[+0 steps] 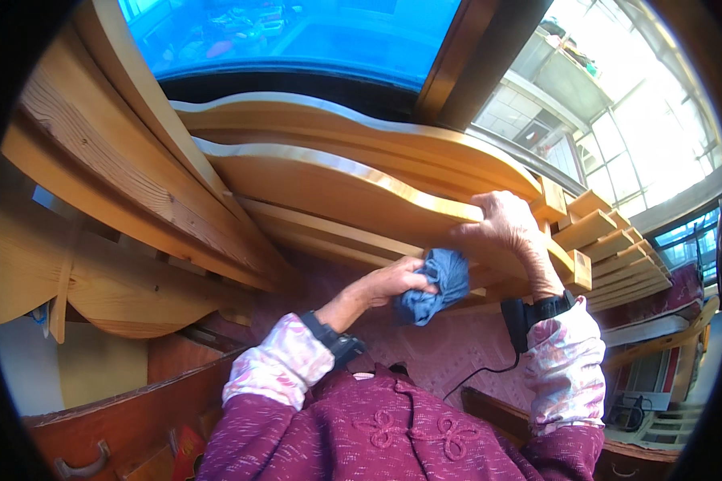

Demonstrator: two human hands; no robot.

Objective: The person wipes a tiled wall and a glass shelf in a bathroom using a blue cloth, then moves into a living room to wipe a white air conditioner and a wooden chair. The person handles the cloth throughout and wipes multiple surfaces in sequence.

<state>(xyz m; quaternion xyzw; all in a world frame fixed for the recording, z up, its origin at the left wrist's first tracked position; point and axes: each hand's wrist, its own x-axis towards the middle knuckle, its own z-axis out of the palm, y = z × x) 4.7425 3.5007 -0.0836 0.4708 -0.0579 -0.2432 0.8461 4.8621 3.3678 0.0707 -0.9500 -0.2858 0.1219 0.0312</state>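
A crumpled blue cloth (440, 287) is bunched in my left hand (402, 280), just below a wavy-topped wooden board (337, 195). Whether the cloth touches the wood I cannot tell. My right hand (505, 221) grips the upper edge of that same board near its right end, fingers over the top and partly hidden behind it. Beyond it stands a second wavy wooden board (361, 135), roughly parallel to the first. Both wrists carry black strapped devices.
Thick wooden uprights (126, 162) rise at the left. Several wooden slats (626, 264) lie at the right. Behind are a blue-tinted pane (313, 42) and a bright window (626, 138). A cable (484, 371) hangs over the patterned floor (409, 343); a wooden drawer front (120, 421) is lower left.
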